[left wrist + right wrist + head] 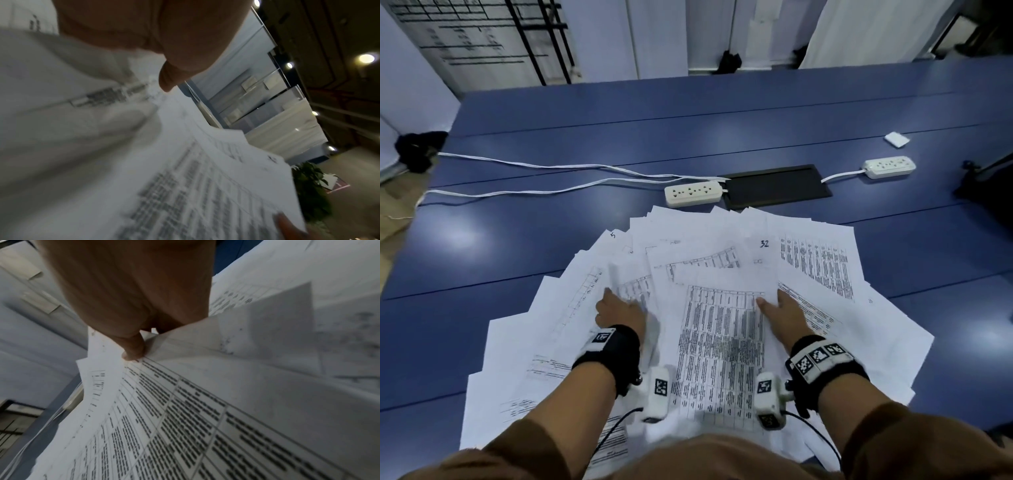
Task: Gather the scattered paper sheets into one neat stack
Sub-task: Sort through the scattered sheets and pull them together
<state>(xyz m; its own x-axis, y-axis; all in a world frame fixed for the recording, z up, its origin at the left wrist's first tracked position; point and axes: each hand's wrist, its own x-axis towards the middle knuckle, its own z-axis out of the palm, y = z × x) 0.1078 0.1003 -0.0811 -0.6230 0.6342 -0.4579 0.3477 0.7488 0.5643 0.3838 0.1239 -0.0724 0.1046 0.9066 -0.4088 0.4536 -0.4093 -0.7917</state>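
White printed paper sheets [722,308], many carrying dense tables, lie fanned and overlapping across the near side of the blue surface [551,240]. The right hand [779,313] pinches the top sheet's corner. The left hand [619,308] rests among the sheets, its grip unclear.

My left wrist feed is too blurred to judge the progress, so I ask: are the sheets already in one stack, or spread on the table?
Observer: Spread. The head view shows the paper sheets fanned widely over the blue table.
Operator: What does the right hand do?
Observer: The right hand pinches the far corner of the printed table sheet; the right wrist view shows its thumb on top.
Operator: Is anything beyond the papers?
Observer: A white power strip lies just past the fan's far edge.
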